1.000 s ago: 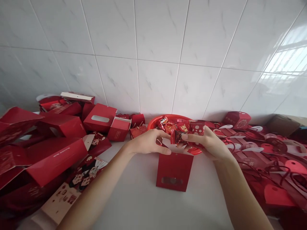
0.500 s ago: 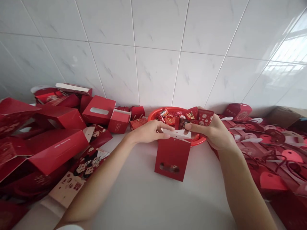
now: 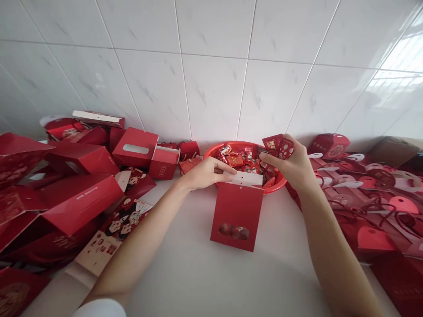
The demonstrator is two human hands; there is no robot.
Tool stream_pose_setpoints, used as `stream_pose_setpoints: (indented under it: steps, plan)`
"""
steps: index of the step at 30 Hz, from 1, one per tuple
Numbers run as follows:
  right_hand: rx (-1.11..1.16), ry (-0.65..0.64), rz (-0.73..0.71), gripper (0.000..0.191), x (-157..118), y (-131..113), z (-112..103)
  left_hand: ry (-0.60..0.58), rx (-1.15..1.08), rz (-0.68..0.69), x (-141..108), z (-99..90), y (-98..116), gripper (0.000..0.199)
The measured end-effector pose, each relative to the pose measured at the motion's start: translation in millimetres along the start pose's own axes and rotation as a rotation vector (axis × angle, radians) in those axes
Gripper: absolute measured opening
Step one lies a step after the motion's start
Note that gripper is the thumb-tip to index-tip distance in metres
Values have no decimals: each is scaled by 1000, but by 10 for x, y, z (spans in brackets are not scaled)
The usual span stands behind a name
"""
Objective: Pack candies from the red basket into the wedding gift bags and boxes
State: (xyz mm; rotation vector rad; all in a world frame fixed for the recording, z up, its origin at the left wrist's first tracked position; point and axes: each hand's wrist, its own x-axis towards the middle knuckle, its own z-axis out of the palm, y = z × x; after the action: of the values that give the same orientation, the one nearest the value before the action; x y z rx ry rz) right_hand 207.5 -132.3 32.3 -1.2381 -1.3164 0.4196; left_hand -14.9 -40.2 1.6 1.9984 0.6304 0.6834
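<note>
Box (image 3: 238,211) upright at centre of frame, window side toward the camera; reddish contents visible through the window. White flap at its top raised. Left hand (image 3: 208,171): thumb and fingers clamped on the box at its top left edge. Right hand (image 3: 299,165), right of centre: closed around red packets (image 3: 275,143), above the right side of the basket (image 3: 210,153). Basket sits behind the box, holding wrapped sweets (image 3: 234,160). Worktop (image 3: 211,281) pale. Piled cartons (image 3: 82,199) at left of frame; gift bags (image 3: 376,198) crowd the right.
</note>
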Motion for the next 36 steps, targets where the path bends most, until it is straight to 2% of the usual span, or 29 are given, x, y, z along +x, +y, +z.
stream_pose_setpoints:
  steps: [5, 8, 11, 15, 21, 23, 25, 29, 32, 36]
  plan:
    - [-183, 0, 2, 32, 160, 350, 13, 13, 103, 140, -162, 89, 259, 26]
    - [-343, -77, 29, 33, 219, 555, 44, -90, 176, 229, -284, 145, 396, 29]
    - [-495, -207, 91, 37, 232, 684, 77, -209, 239, 289, -376, 165, 500, 37]
    - [-546, -416, 106, 37, 211, 707, 91, -296, 280, 290, -455, 154, 629, 46]
    - [-531, -456, -8, 31, 170, 558, 51, -370, 257, 264, -511, 148, 730, 47]
    - [-476, -488, -56, 30, 145, 468, 30, -332, 268, 260, -508, 134, 710, 48]
    - [-396, -535, -91, 29, 116, 358, 11, -231, 292, 246, -477, 103, 648, 46]
    - [-127, -583, -76, 41, 68, 184, -7, -59, 297, 127, -309, -15, 404, 42]
    - [-35, -641, -27, 41, 59, 186, 3, -49, 219, 44, -155, -114, 200, 39]
    - [-183, -702, 17, 68, 54, 256, 28, -57, 149, 21, -63, -180, 60, 37]
